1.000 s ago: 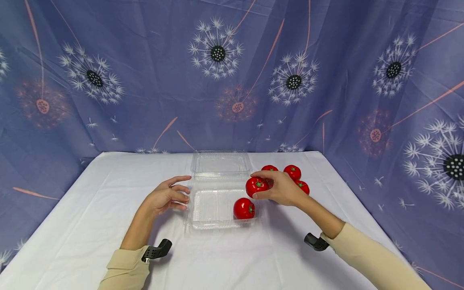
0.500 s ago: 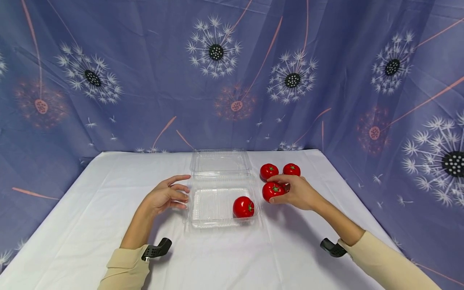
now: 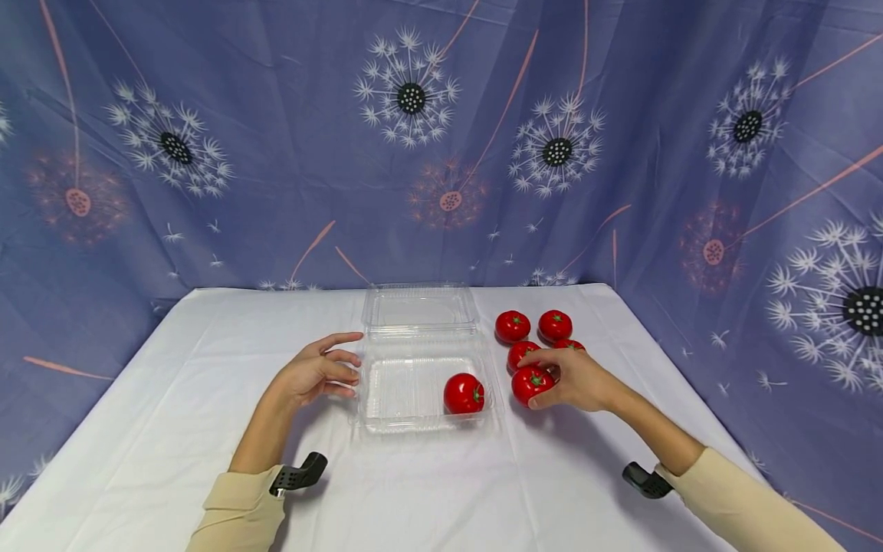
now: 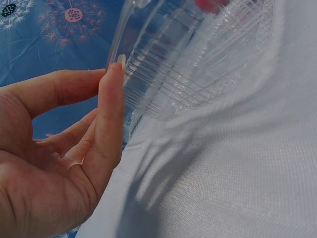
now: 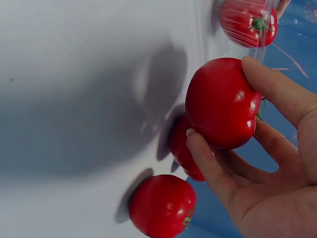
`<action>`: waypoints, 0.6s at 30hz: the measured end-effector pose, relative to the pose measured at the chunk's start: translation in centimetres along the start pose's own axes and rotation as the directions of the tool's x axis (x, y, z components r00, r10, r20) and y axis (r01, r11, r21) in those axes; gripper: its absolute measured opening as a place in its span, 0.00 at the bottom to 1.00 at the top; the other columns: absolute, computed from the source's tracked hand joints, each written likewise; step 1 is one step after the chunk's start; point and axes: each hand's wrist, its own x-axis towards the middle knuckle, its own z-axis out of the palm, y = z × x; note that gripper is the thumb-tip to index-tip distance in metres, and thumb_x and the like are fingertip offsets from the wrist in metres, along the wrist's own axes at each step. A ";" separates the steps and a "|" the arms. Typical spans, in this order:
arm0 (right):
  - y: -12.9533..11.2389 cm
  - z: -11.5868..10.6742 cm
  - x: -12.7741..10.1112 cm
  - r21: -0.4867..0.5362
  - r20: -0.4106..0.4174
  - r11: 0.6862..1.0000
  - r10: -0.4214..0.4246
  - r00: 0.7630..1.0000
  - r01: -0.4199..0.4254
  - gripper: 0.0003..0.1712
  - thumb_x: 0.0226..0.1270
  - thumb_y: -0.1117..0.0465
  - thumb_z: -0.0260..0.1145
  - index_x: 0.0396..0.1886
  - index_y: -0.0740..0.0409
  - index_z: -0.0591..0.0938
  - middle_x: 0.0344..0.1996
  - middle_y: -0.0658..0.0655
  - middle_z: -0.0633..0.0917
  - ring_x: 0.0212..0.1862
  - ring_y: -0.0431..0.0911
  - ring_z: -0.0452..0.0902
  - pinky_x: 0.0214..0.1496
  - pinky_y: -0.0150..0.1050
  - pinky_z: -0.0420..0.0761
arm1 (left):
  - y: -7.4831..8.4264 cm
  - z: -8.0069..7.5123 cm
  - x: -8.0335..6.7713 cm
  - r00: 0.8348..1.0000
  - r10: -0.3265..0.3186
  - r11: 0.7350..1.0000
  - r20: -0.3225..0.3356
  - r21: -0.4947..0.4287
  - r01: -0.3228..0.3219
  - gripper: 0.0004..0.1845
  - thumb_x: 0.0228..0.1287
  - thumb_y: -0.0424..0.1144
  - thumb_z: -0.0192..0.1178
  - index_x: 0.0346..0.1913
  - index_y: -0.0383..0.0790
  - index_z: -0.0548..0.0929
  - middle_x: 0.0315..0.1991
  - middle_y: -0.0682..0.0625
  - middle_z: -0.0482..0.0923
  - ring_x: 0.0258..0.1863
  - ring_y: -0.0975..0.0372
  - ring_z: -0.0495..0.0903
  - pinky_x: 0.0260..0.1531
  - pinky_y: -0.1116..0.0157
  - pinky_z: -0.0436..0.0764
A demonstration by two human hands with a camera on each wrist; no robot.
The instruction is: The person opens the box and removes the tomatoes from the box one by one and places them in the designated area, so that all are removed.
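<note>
My right hand (image 3: pixel 578 378) grips a glossy red tomato (image 3: pixel 530 387), its thumb and fingers spread round the sides in the right wrist view. Left of it stands a clear plastic clamshell box (image 3: pixel 396 387), its lid (image 3: pixel 424 310) folded back flat. One tomato (image 3: pixel 461 393) sits in the box's right front corner, green stem turned right. At the box's left side, my left hand (image 3: pixel 310 376) has loosely bent fingers. In the left wrist view its fingertips (image 4: pixel 113 74) are right at the clear rim.
Several more tomatoes stand right of the box: two at the back (image 3: pixel 513 327), one nearer (image 3: pixel 522 354), and another (image 3: pixel 569 345) partly behind my right hand. A white cloth (image 3: pixel 441 498) covers the table, and a blue dandelion-print curtain (image 3: pixel 276 153) hangs behind.
My right hand has carried its tomato from the box's right edge rightward, then toward me, uncovering the tomatoes behind. My left hand and the box have stayed put.
</note>
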 end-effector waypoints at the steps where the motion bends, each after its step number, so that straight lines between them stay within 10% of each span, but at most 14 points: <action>1: 0.2 0.1 -0.1 0.002 0.003 1.000 0.004 1.000 -0.004 0.34 0.47 0.53 0.85 0.57 0.50 0.85 0.50 0.53 0.86 0.53 0.51 0.79 0.55 0.51 0.82 | 0.0 0.0 0.0 1.000 0.001 1.000 0.000 0.001 -0.001 0.45 0.59 0.19 0.61 0.79 0.36 0.57 0.43 0.48 0.77 0.31 0.60 0.85 0.32 0.63 0.90; 18: 1.2 0.4 -0.7 0.043 0.047 0.999 0.028 0.999 -0.030 0.32 0.46 0.57 0.84 0.55 0.51 0.85 0.46 0.55 0.84 0.49 0.50 0.77 0.48 0.43 0.82 | 0.0 0.0 0.0 1.000 0.006 1.000 0.004 -0.001 -0.006 0.45 0.58 0.19 0.61 0.79 0.35 0.56 0.41 0.50 0.78 0.31 0.61 0.85 0.32 0.62 0.90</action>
